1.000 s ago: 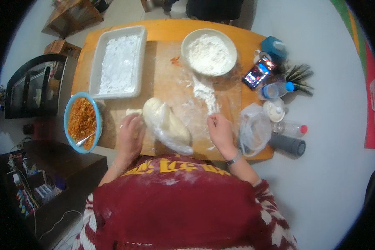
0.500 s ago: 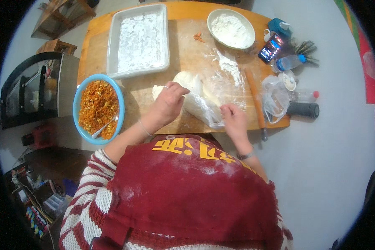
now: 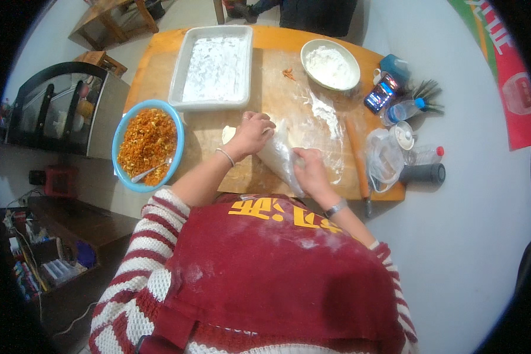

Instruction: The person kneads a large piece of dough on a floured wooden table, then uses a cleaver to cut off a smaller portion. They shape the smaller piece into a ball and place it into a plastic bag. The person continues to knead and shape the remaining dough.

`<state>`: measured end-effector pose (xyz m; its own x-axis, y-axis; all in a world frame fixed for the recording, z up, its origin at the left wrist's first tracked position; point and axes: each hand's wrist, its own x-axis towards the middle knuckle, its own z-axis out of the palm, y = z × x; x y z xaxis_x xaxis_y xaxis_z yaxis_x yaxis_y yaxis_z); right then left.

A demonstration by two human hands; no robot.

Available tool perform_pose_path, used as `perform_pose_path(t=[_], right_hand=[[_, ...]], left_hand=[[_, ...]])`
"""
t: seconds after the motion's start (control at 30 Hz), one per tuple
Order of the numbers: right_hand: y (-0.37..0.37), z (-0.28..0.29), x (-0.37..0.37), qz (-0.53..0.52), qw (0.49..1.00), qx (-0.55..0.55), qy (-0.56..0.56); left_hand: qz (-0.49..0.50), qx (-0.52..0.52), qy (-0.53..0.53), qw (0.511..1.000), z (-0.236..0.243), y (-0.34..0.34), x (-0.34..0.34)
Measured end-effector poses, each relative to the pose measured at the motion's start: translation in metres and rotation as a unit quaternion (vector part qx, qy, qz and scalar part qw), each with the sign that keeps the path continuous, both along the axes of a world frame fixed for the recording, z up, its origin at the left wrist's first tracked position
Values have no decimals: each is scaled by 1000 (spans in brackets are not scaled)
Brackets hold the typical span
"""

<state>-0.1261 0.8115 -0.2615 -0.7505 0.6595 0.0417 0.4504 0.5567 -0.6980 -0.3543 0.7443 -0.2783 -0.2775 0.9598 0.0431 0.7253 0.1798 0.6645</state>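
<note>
Head view — left fingers [image 3: 262,123] curled over dough [image 3: 274,152], grip unclear, right fingers [image 3: 301,156] pinching plastic [image 3: 288,171]

At the right of the frame, a lit phone [image 3: 381,92] sits just below a teal box [image 3: 393,69], with a blue-capped bottle [image 3: 402,111] beside it. Lower down, a red-capped bottle [image 3: 423,155] lies on its side near a dark cylinder [image 3: 422,173]. A red and green poster [image 3: 516,97] shows at upper right. At the left stands a glass-fronted cabinet [image 3: 59,109]; below it is a red box [image 3: 61,181]. Wooden furniture [image 3: 109,19] stands at upper left.
</note>
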Motion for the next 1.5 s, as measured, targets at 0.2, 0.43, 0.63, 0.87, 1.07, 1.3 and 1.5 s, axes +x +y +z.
perform_pose_path(t=[0.2,0.43,0.63,0.87,1.07,1.3,1.5], right_hand=[[2,-6,5,6,1000,-4,22],[2,-7,13,-2,1000,0,20],[-2,5,11,-18,1000,3,-5],[-3,20,9,-20,996,-92,-2],[-3,15,10,-8,995,-101,7],[2,18,4,6,994,-104,-17],[8,5,3,2,994,-111,1]], left_hand=[[-99,-111,23,989,-7,28,-15],[-159,-166,48,972,-23,47,-33],[-210,-137,65,966,-41,57,-44],[-219,-69,160,960,-17,51,-38],[-163,-4,97,982,18,51,-17],[-55,-41,105,992,43,-35,-18],[45,-198,76,976,34,-231,-17]])
